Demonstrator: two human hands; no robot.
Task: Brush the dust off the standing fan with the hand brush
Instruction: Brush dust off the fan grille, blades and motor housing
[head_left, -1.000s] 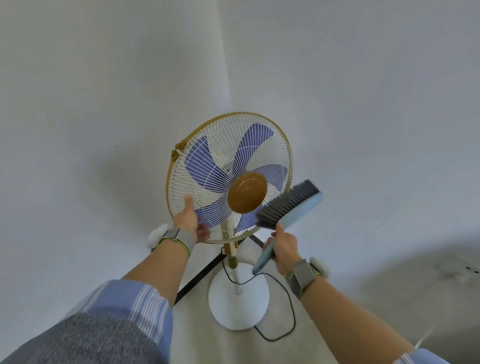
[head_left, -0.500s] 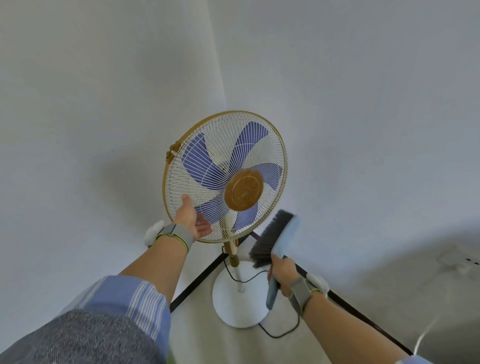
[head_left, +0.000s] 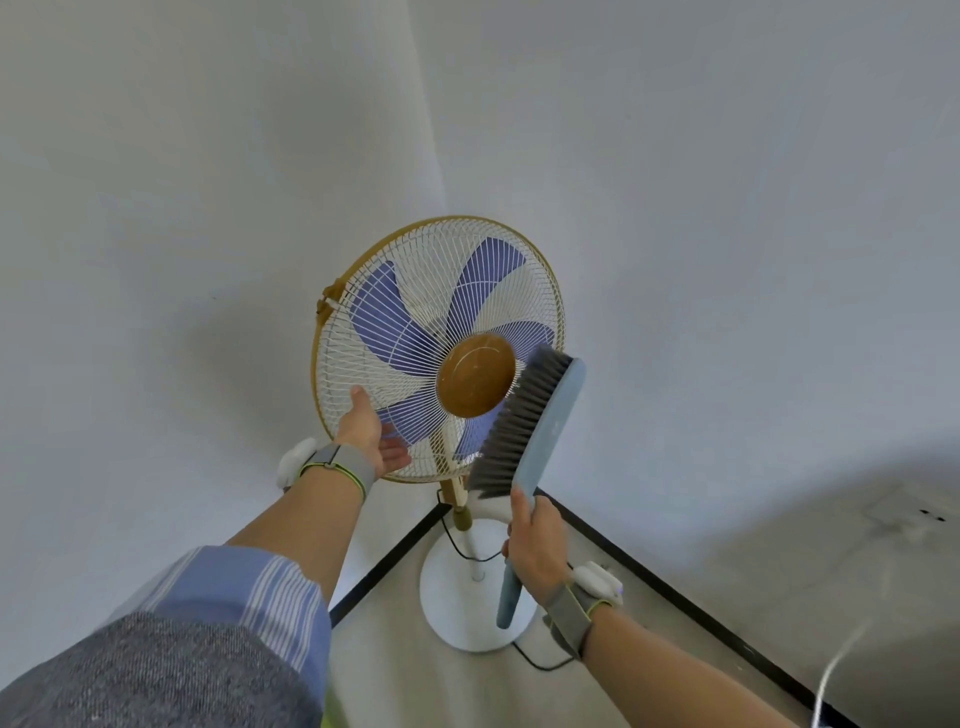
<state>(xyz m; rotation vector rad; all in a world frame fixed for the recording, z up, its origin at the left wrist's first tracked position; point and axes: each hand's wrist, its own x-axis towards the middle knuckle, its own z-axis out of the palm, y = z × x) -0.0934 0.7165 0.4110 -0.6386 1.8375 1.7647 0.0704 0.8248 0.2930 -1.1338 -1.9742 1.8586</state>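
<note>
Dusting of a standing fan (head_left: 415, 291) with a hand brush (head_left: 550, 415), as seen from the head camera. The fan is set in the far corner on a round white base (head_left: 447, 597), its head tilted up towards the viewer. The brush is gripped by the right hand (head_left: 532, 540), fingers curled round the blue handle (head_left: 508, 597) just below the brush head. The grey bristles (head_left: 519, 415) are turned left and appear to be laid on the right part of the wire guard (head_left: 353, 374), just beside the amber hub cap (head_left: 475, 374). The left hand (head_left: 366, 431) is held open against the near left part of the guard, thumb raised and fingers nearly straight; whether the rim is hooked by the fingers cannot be told. The guard is judged light and springy, its thin wires easily bent, so only a gentle stroke is called for. The fan as a whole is judged top-heavy on its slim pole (head_left: 475, 558), and is best steadied at the amber rim (head_left: 327, 306) rather than at the wires. The bristles are judged soft and yielding, the plastic handle stiff and smooth; a hold close to the head is thought to give the best control.
</note>
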